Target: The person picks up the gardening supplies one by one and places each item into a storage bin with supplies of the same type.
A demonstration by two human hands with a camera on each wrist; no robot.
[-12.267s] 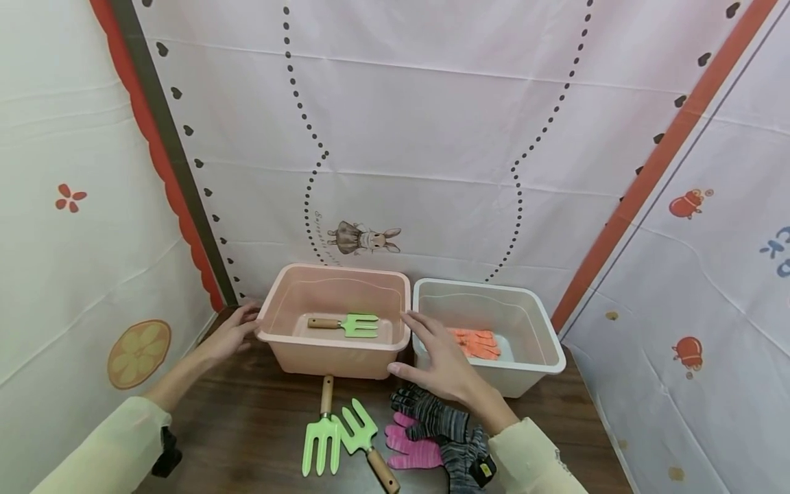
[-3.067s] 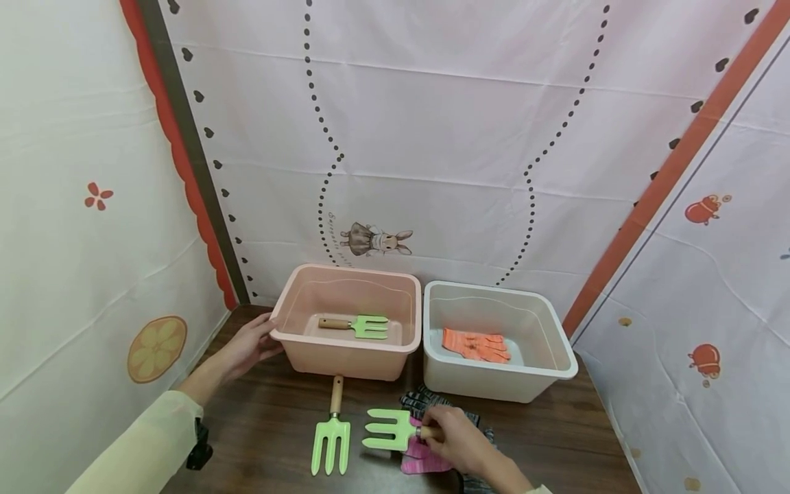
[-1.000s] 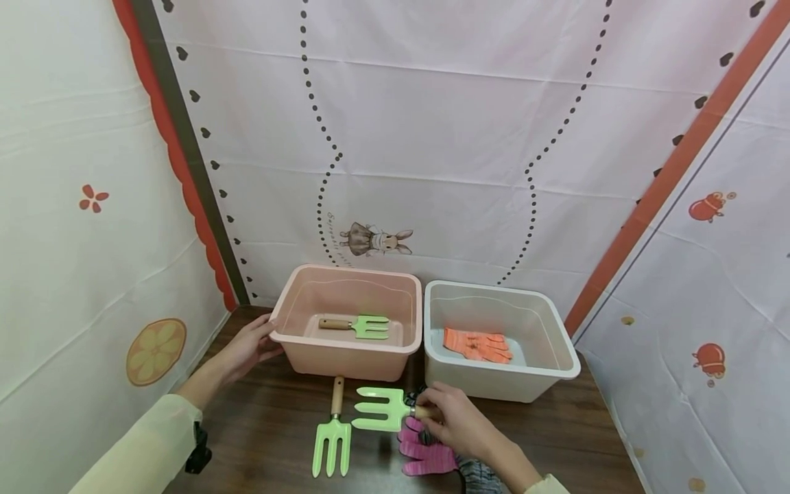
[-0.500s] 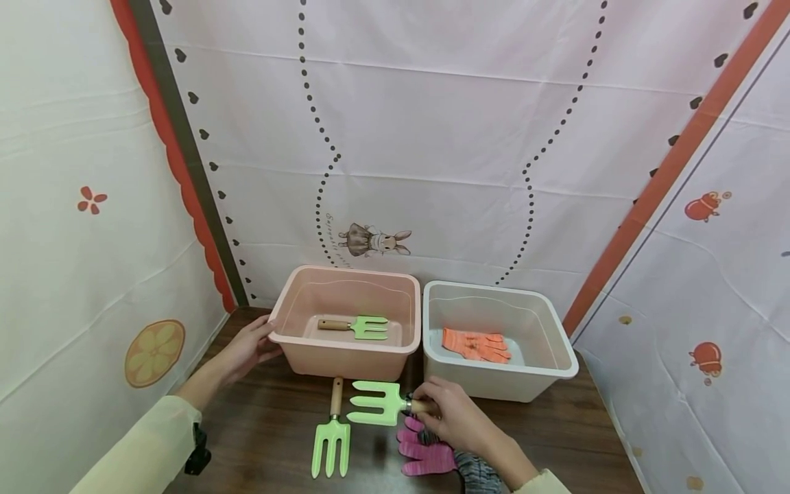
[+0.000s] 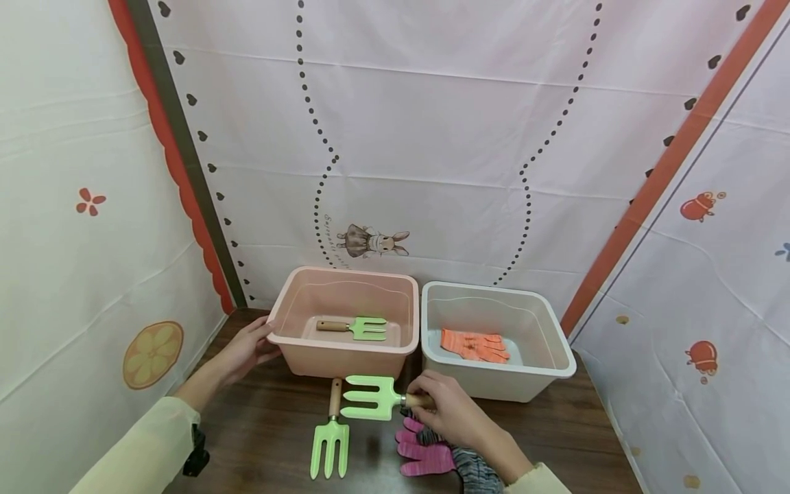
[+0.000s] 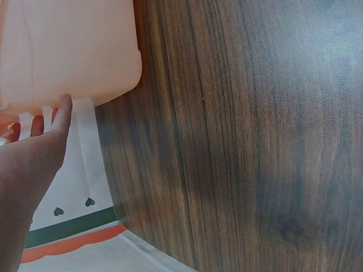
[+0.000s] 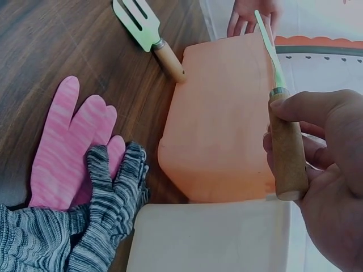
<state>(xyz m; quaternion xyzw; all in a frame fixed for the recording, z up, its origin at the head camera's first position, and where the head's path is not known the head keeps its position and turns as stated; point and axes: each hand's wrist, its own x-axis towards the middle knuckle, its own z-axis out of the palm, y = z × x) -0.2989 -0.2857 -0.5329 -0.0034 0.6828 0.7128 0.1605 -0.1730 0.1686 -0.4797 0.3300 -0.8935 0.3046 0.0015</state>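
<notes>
Head view: the right hand (image 5: 453,412) has its fingers curled round the wooden handle of a light-green 3-tined hand fork (image 5: 382,399), tines pointing left of the fingertips and looking lifted off the dark wood-grain table (image 5: 265,425). Just beyond those fingers are 2 plastic bins: a rectangular peach-pink bin (image 5: 345,358) holding a small green fork with a wooden handle (image 5: 367,328), and a rectangular white bin (image 5: 481,379) holding orange knit gloves (image 5: 475,345). Below the hand lie a pink knit glove (image 5: 428,460) and grey-black striped gloves (image 5: 478,475); left of it, another green fork with a wooden handle (image 5: 330,439). The left hand (image 5: 247,350) has loosely spread fingers touching the pink bin's left end. Left wrist view: those fingers look fairly straight against the bin, which seems plenty to steady it; no squeezing needed imo. Right wrist view: the thumb presses near the metal collar, blade sticking out past it. The blade end probably wants to dip, so I'd pinch firmly and keep the tines clear of the bin's wall.
</notes>
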